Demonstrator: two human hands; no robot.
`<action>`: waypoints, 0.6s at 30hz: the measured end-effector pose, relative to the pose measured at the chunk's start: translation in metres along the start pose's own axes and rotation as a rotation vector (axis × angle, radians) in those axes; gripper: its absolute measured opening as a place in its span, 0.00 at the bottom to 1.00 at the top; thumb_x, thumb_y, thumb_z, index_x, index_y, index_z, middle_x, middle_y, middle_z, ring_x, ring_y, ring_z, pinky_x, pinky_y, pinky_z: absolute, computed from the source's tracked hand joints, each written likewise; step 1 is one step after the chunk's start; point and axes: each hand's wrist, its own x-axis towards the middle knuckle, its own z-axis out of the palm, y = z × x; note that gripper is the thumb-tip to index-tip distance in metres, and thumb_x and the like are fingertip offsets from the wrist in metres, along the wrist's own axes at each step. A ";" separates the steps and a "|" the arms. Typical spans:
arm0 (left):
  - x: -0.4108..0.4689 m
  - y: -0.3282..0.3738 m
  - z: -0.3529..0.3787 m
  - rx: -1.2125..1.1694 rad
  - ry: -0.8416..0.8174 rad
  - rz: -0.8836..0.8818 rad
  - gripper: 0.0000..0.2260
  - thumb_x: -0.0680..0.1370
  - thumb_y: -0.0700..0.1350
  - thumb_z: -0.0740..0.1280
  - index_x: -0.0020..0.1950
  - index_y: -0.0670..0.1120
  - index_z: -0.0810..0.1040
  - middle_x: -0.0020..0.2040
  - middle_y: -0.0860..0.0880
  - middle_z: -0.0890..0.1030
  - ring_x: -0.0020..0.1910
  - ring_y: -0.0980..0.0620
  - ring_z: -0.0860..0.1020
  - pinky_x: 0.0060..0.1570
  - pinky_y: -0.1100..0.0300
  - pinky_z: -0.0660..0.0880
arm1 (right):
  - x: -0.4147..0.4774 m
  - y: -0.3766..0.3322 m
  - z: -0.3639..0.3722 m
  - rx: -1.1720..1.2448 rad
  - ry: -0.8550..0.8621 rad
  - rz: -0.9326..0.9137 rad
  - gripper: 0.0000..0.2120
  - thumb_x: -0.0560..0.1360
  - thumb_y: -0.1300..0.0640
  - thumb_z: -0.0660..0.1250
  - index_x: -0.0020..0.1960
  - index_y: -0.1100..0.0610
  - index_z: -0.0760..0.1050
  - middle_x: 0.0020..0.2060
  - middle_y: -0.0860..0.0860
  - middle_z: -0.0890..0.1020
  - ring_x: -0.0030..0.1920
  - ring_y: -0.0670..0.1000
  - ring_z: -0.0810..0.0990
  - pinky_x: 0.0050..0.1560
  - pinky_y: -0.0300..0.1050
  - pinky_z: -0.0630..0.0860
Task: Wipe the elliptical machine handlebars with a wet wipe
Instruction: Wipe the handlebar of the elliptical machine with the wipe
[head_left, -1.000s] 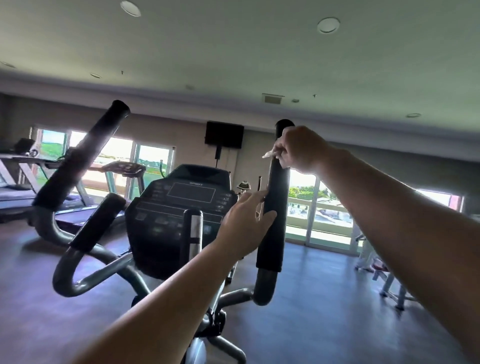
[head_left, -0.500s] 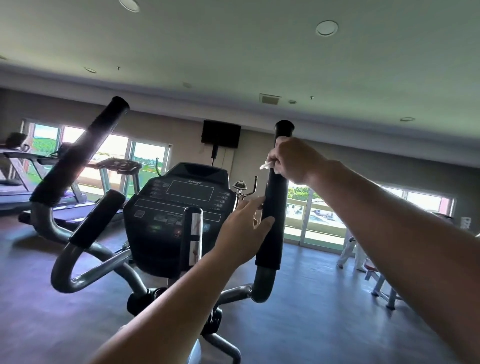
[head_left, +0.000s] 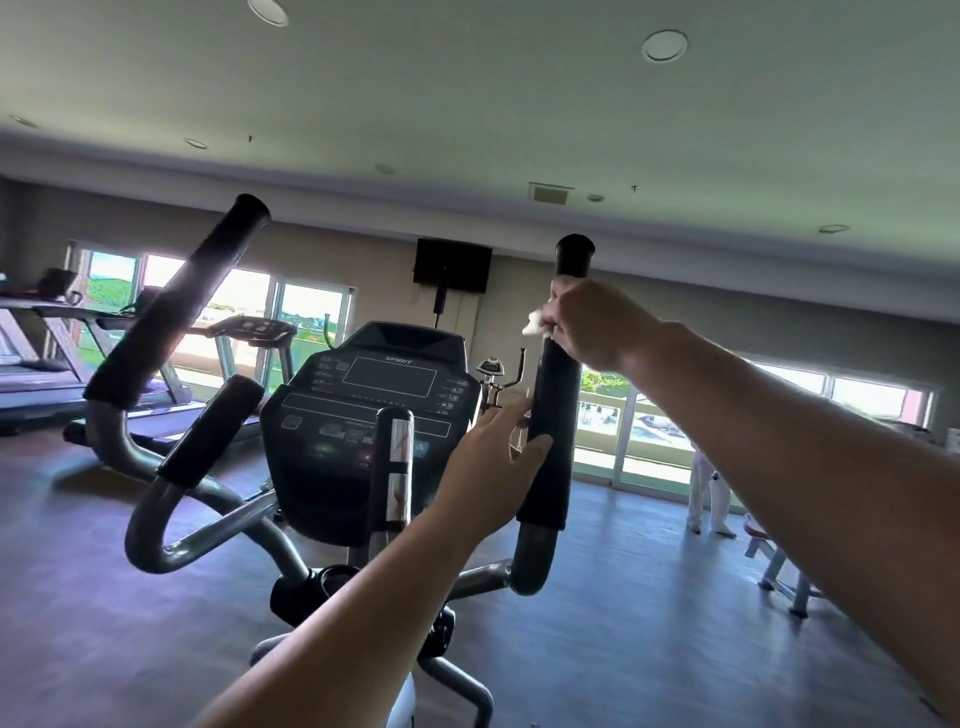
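Right hand (head_left: 597, 325) has slid a little down from the cap of the right handlebar (head_left: 553, 415), gripping it through the wet wipe (head_left: 532, 325). Left hand (head_left: 493, 467) braces the bar lower down, fingers fairly straight. Judgement: right bar partly wiped; left handlebar (head_left: 176, 301) likely pending.

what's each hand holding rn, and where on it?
The right hand grips the wet wipe against the right handlebar, just below its top cap; a wipe corner sticks out. The left hand only touches that handlebar's mid-grip, fingers fairly straight.
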 end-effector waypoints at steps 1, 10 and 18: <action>-0.001 0.000 0.000 0.000 -0.001 -0.001 0.23 0.82 0.53 0.65 0.77 0.57 0.69 0.63 0.57 0.78 0.51 0.56 0.79 0.54 0.55 0.76 | -0.006 -0.006 0.000 -0.012 -0.033 -0.048 0.11 0.80 0.61 0.64 0.58 0.59 0.83 0.54 0.56 0.79 0.53 0.55 0.80 0.60 0.50 0.75; -0.003 0.010 -0.007 0.058 0.004 -0.004 0.22 0.80 0.50 0.68 0.74 0.58 0.72 0.57 0.60 0.78 0.47 0.58 0.79 0.54 0.55 0.77 | -0.008 0.021 -0.003 0.088 0.053 0.015 0.12 0.81 0.56 0.65 0.59 0.60 0.83 0.50 0.56 0.79 0.50 0.56 0.79 0.55 0.49 0.76; -0.013 0.021 -0.008 0.159 -0.004 -0.011 0.23 0.80 0.50 0.69 0.75 0.56 0.71 0.64 0.54 0.79 0.51 0.53 0.80 0.58 0.52 0.77 | -0.054 0.018 0.020 0.270 0.174 -0.097 0.09 0.77 0.63 0.69 0.55 0.62 0.84 0.45 0.55 0.81 0.43 0.52 0.79 0.51 0.47 0.78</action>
